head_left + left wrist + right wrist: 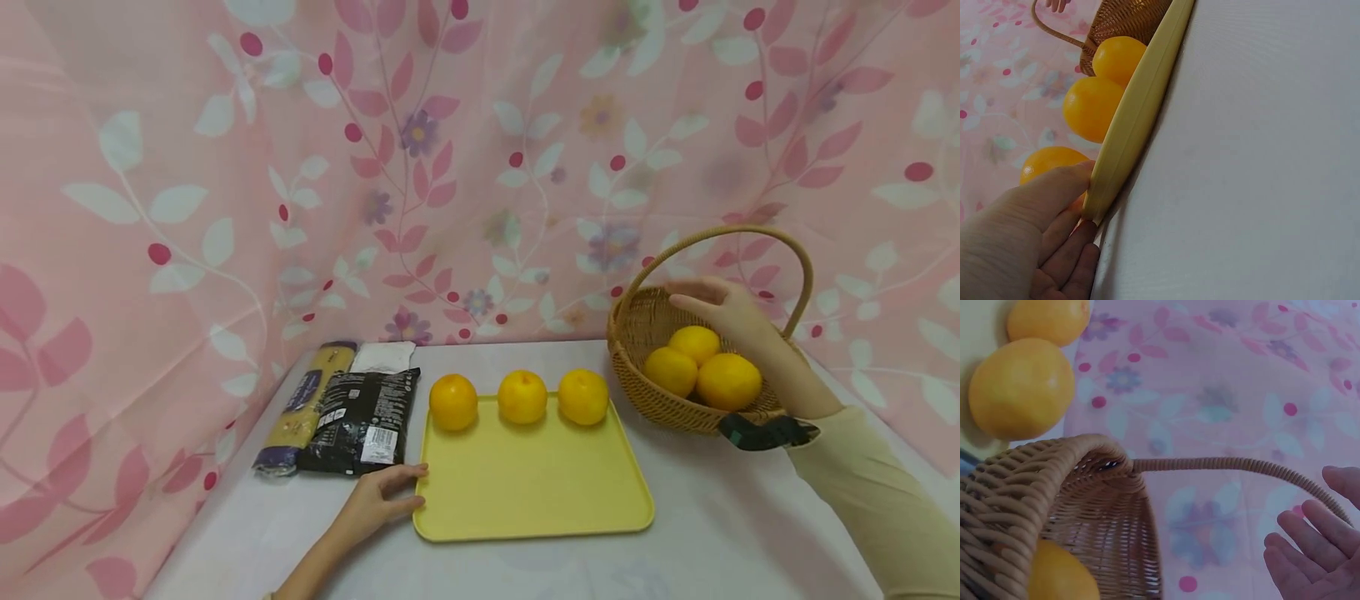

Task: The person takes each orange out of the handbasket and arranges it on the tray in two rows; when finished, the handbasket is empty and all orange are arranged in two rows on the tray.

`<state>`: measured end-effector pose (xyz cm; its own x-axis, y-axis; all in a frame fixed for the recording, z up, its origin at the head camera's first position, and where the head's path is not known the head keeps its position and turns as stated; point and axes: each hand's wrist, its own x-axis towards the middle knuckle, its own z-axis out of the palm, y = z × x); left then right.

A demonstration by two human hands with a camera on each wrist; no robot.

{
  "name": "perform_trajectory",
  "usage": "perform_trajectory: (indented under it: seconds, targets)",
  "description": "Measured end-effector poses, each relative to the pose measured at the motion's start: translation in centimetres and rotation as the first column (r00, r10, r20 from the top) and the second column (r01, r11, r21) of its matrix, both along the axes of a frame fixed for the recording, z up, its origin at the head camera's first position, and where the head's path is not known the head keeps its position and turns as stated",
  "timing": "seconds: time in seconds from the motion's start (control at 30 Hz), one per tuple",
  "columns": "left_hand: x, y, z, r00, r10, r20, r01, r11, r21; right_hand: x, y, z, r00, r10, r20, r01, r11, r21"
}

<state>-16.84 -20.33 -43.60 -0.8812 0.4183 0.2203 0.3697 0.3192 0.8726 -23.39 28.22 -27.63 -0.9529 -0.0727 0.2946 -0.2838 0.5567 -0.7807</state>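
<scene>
My left hand [377, 498] is at the left edge of a yellow rectangular tray [525, 492]. In the left wrist view its thumb and fingers [1060, 194] pinch the tray's rim. Three round orange-yellow fruits, like oranges, sit along the tray's far edge: a left one [453, 402], a middle one [522, 397] and a right one [583, 397]. My right hand [723, 312] hovers over a wicker basket [648, 400], near its arched handle, holding nothing. Its fingers [1310, 544] are extended. Inside the basket lie three similar fruits [727, 382].
Left of the tray lie a black printed packet [356, 421], a yellow and purple package [315, 396] and a white packet [382, 357]. A pink floral curtain [465, 167] hangs behind the white table [720, 517]. The basket stands right of the tray.
</scene>
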Motion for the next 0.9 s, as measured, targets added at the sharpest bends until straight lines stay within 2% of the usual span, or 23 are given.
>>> perform_trajectory:
  seconds: [0.1,0.17,0.3,0.47,0.53,0.63,0.77,0.83,0.9]
  targets:
    - [0.0,0.0,0.0,1.000,0.001,0.007,-0.001,1.000,0.000,-0.5,0.4,-0.7,1.000,-0.003,0.030,0.003,1.000,-0.017]
    - [0.0,0.0,0.0,1.000,-0.002,0.005,0.002,1.000,0.001,-0.9,0.7,-1.2,0.996,0.010,0.083,-0.007,0.999,-0.040]
    - [0.0,-0.1,0.1,1.000,0.001,0.001,-0.001,1.000,-0.002,-2.1,1.4,-1.1,0.988,-0.005,0.157,0.010,1.000,-0.029]
    - [-0.1,-0.2,0.1,1.000,0.001,-0.005,-0.001,1.000,0.000,-3.9,1.9,-0.5,0.990,-0.071,0.123,0.067,0.997,0.034]
    - [-0.2,-0.1,0.1,1.000,-0.002,-0.005,0.002,1.000,0.003,-4.4,2.1,-0.9,0.992,-0.066,0.106,0.058,0.995,0.077]
    - [-0.1,-0.1,0.1,1.000,-0.005,-0.002,0.005,1.000,0.005,-4.9,2.7,-2.0,0.996,-0.029,0.087,0.018,0.992,0.126]
    - [0.0,0.0,-0.1,1.000,-0.011,0.003,0.011,1.000,-0.002,-5.2,3.5,-3.7,0.990,0.057,0.131,-0.073,0.991,0.116]
    - [0.2,0.0,-0.2,1.000,-0.018,0.003,0.018,1.000,-0.009,-5.2,3.9,-4.5,0.977,0.106,0.185,-0.128,0.985,0.115]
    - [0.4,0.0,-0.3,1.000,-0.022,0.003,0.022,1.000,-0.012,-5.1,4.1,-5.1,0.950,0.168,0.262,-0.204,0.972,0.117]
